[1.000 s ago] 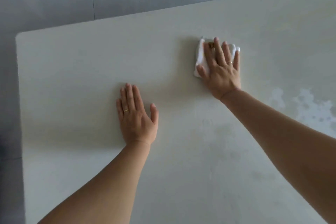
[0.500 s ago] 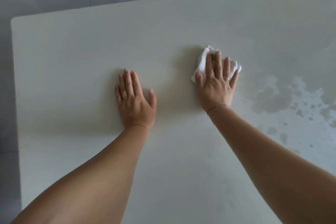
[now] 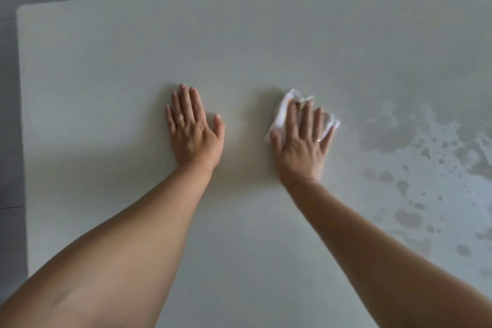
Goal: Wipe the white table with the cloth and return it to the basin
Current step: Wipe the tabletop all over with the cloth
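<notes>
Pressing the cloth [image 3: 290,104] flat under my right grip [image 3: 303,146], fingers straight rather than clenched, I should sweep with even weight toward the wet patches [image 3: 394,138] on my right. My left grip [image 3: 195,133] rests released on the desk [image 3: 106,61], bracing. Far and left edges lie well apart.

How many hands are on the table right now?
2. The left hand lies flat on the bare table, near the middle. The right hand is beside it, pressing the cloth down; wet patches lie to its right.
</notes>
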Motion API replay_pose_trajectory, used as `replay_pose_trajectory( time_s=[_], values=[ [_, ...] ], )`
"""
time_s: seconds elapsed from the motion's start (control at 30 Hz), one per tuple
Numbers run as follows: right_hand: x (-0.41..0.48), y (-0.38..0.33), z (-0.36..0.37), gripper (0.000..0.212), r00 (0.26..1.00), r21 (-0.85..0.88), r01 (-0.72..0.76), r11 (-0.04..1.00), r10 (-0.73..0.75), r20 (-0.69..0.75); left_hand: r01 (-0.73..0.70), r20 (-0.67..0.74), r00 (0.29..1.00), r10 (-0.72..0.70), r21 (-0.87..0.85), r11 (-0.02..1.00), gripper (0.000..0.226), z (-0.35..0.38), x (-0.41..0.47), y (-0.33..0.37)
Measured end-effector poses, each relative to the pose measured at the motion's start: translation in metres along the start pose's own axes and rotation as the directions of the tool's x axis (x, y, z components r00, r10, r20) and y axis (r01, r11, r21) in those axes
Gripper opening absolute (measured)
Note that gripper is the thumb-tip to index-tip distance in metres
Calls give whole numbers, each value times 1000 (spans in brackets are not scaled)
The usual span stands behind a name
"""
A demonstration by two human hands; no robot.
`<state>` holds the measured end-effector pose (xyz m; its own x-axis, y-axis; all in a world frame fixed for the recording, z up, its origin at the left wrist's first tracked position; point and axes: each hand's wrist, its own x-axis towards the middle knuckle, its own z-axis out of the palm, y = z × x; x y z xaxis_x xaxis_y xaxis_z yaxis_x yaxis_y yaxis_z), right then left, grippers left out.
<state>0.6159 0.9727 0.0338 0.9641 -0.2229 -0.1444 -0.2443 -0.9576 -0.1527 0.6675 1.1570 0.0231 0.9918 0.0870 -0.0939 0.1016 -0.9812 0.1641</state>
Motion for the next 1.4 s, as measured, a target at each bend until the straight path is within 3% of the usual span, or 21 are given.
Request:
replay_pose_trajectory(
  time_s=[0.03, 0.1, 0.17, 0.23, 0.3, 0.37, 0.4, 0.47, 0.53, 0.6, 0.67, 0.73, 0.8, 0.83, 0.9, 1.0, 1.07, 1.17, 1.23, 1.3, 1.4],
  values=[
    [-16, -6, 2, 66, 993, -7, 117, 993, -116, 22, -2, 23, 1000, 2, 7, 1000, 68, -2, 0, 0],
    [-35, 7, 2, 63, 901, -49, 432, 901, -428, 76, 6, 45, 999, -6, -7, 1000, 68, -7, -7, -1],
    [-22, 38, -7, 62, 809, -94, 586, 805, -574, 127, 11, 21, 1000, -10, -38, 999, 67, -12, -30, -1],
    [-2, 63, -14, 63, 890, -125, 454, 882, -441, 117, -38, -7, 999, 38, -67, 997, 67, -12, -70, 3],
    [9, 75, -16, 63, 986, -80, 152, 985, -147, 74, -135, 23, 990, 137, -76, 988, 67, -8, -110, 8],
    [-3, 59, -11, 64, 999, -24, -41, 999, 42, 33, -208, 57, 976, 211, -63, 976, 66, 0, -136, 10],
    [-17, 47, -7, 65, 998, -13, -47, 999, 47, 31, -220, 63, 973, 223, -52, 974, 66, 3, -142, 10],
    [-54, 27, 0, 65, 991, -15, 123, 992, -122, 46, -215, 55, 975, 216, -31, 976, 65, 7, -146, 9],
    [-80, 34, 1, 63, 912, -44, 402, 914, -396, 110, -210, 40, 977, 211, -31, 977, 65, 9, -146, 9],
    [-70, 65, -5, 62, 839, -104, 540, 835, -524, 150, -214, 41, 976, 216, -34, 976, 65, 11, -146, 9],
    [-49, 100, -13, 63, 914, -140, 401, 906, -385, 127, -213, 44, 976, 214, -33, 977, 67, 12, -147, 9],
    [-43, 112, -15, 65, 992, -75, 105, 992, -100, 72, -206, 32, 978, 207, -31, 978, 67, 14, -148, 8],
    [-63, 85, -6, 67, 998, -38, -58, 998, 58, 15, -205, 19, 978, 206, -28, 978, 67, 15, -148, 9],
    [-81, 65, -1, 67, 999, -33, -31, 999, 32, 17, -205, 21, 979, 205, -23, 979, 68, 14, -148, 9],
    [-116, 41, 7, 65, 981, -30, 189, 982, -187, 53, -202, 35, 979, 203, -16, 979, 68, 12, -149, 10],
    [-125, 67, 0, 62, 874, -80, 479, 874, -465, 140, -204, 36, 978, 205, -10, 979, 69, 11, -149, 9],
    [-110, 90, -7, 63, 914, -108, 400, 910, -387, 125, -210, 30, 977, 210, -7, 978, 69, 12, -148, 9],
    [-107, 80, -5, 66, 998, -8, 9, 1000, -8, 65, -206, 18, 978, 206, -12, 979, 69, 12, -148, 10],
    [-136, 49, 4, 66, 997, 21, -54, 998, 53, 53, -202, 24, 979, 202, -16, 979, 69, 13, -149, 10],
    [-172, 36, 11, 64, 981, 15, 177, 984, -178, 78, -204, 23, 979, 204, -17, 979, 70, 12, -148, 9],
    [-175, 75, 6, 62, 832, -35, 546, 837, -538, 134, -211, 9, 977, 211, -3, 978, 70, 13, -148, 9]
  ],
)
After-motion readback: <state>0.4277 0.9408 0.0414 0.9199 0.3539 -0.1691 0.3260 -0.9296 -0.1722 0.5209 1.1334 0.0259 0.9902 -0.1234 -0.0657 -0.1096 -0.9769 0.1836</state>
